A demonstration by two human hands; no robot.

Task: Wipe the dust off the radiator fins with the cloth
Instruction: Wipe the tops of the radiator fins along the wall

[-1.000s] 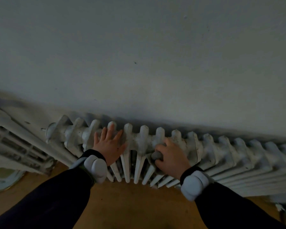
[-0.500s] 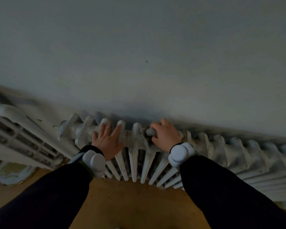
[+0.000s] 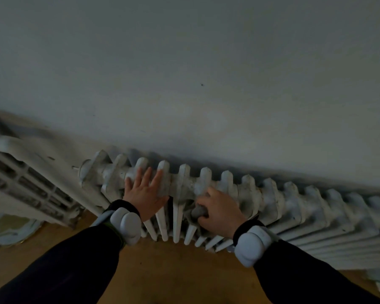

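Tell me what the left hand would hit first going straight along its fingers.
Likely the wall, just past the radiator fin tops the left hand rests on; the gap's depth is unclear.

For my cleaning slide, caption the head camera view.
Left hand rests flat on a white radiator while the right hand holds a grey cloth against it.

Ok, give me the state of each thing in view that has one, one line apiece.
radiator: upright along the wall, white paint grimy and speckled.
left hand: open, fingers spread flat, resting on the radiator's top.
right hand: curled round the cloth, pressing it against the radiator's front.
cloth: bunched into a grey wad, mostly hidden in the right hand.
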